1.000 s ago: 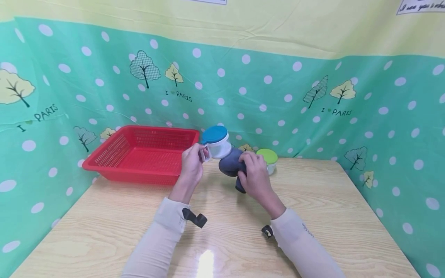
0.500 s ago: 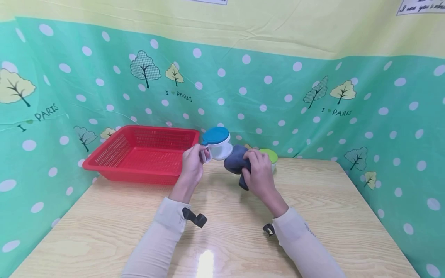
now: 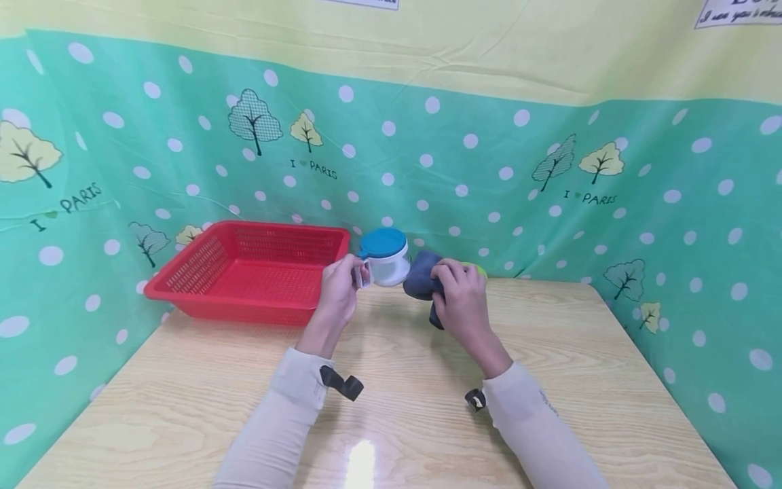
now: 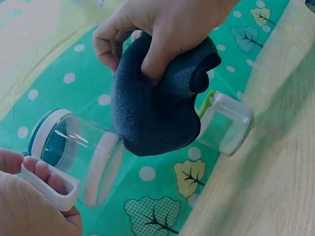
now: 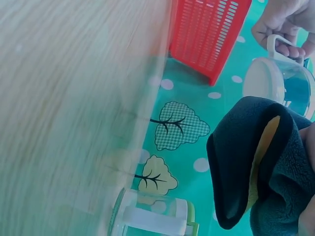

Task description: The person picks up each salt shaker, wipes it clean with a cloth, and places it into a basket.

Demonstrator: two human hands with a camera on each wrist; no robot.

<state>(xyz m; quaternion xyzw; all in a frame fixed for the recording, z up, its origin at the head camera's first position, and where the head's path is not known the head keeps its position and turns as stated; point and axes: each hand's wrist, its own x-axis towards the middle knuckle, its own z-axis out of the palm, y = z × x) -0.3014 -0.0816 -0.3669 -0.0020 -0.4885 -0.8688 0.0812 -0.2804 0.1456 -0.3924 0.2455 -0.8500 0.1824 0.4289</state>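
Note:
By its white handle (image 4: 54, 189), my left hand (image 3: 339, 288) holds a clear jar (image 3: 391, 270) with a blue lid and a white base, raised over the table. My right hand (image 3: 466, 299) grips a bunched dark blue-grey cloth (image 3: 423, 277), thumb pressed into its folds in the left wrist view. The cloth (image 4: 152, 118) lies right at the jar's white base (image 4: 105, 169). A yellow strip shows inside a fold of the cloth (image 5: 236, 147) in the right wrist view. Behind my right hand, a second jar (image 4: 229, 123) with a green lid stands on the table, mostly hidden in the head view.
A red plastic basket (image 3: 244, 311) with slotted sides stands at the back left, beside my left hand. The wooden table (image 3: 415, 407) ends at a green dotted curtain (image 3: 519, 176) behind and at the sides.
My right hand and the cloth have shifted right and slightly away, covering more of the green-lidded jar. The blue-lidded jar has dropped a little and moved slightly right in my left hand.

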